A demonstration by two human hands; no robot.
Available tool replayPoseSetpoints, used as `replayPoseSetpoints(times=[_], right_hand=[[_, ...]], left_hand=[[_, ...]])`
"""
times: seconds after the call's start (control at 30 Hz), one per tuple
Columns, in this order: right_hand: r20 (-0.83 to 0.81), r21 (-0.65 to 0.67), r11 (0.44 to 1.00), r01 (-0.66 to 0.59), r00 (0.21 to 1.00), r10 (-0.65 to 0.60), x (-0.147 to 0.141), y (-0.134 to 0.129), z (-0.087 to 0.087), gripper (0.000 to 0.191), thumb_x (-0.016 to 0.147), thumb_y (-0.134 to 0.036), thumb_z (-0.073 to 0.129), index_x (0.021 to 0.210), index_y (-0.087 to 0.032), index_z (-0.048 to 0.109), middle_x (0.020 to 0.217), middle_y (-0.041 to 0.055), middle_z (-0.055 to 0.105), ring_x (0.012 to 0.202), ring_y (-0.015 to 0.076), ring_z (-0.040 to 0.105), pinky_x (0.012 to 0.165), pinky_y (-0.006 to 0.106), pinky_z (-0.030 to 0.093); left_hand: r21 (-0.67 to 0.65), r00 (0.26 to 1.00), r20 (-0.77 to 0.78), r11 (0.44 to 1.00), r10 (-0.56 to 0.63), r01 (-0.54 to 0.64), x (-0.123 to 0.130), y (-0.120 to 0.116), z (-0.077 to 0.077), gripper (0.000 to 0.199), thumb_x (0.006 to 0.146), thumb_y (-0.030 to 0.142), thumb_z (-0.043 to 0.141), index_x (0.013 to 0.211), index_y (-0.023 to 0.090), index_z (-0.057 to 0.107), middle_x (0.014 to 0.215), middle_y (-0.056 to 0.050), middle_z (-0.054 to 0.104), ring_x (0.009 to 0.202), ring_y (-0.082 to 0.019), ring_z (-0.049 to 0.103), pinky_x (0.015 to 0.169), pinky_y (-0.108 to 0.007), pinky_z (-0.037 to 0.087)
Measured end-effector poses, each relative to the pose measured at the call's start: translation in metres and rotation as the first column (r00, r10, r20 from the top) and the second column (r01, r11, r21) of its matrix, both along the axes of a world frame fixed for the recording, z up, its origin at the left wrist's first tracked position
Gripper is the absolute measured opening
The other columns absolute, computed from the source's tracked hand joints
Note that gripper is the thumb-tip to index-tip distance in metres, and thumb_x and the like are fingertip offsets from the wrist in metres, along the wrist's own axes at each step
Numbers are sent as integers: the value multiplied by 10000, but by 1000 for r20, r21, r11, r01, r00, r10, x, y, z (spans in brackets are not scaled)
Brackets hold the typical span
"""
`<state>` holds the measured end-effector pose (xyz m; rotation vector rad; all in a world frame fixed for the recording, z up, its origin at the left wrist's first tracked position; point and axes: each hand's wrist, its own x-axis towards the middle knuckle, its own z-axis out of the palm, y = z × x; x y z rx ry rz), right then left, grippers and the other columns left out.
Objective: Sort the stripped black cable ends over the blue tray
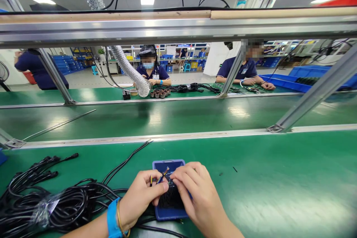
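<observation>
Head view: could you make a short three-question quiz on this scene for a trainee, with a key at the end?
1. Multiple choice. What does the left hand hold?
A) a roll of tape
B) thin coloured wires
C) a screwdriver

2. True or false. The blue wristband is worn on the left wrist.

3. Fill in the gap. As the camera sees it, the bundle of black cables lies to the ____ of the small blue bin.

Key:
1. B
2. True
3. left
</observation>
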<state>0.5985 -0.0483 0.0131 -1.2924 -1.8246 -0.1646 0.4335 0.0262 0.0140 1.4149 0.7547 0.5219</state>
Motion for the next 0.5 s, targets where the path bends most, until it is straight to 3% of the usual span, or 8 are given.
replayPoseSetpoints(times=[0.2,0.37,0.5], right_hand=[[2,-133,987,-90,996,91,0,1,1,159,932,-102,508,914,-207,627,842,41,682,793,212,522,707,367,427],[-215,-206,966,-155,970,110,2,1,-2,211,894,-128,554,1071,-217,624,885,46,679,840,200,563,728,328,490],[-322,-218,960,-174,942,98,-1,5,-8,118,877,-136,563,883,-210,655,783,32,664,769,180,586,683,293,489]], left_hand=[[-6,1000,14,1000,14,-14,-1,0,1,210,772,347,643,778,142,595,617,46,466,502,-80,384,505,-224,303],[-73,994,112,997,17,-9,-4,5,7,182,661,184,680,773,170,537,714,41,509,590,-97,471,554,-220,400],[-82,992,124,997,27,-17,-6,6,8,247,648,194,740,760,168,521,730,22,582,613,-116,558,622,-251,446]])
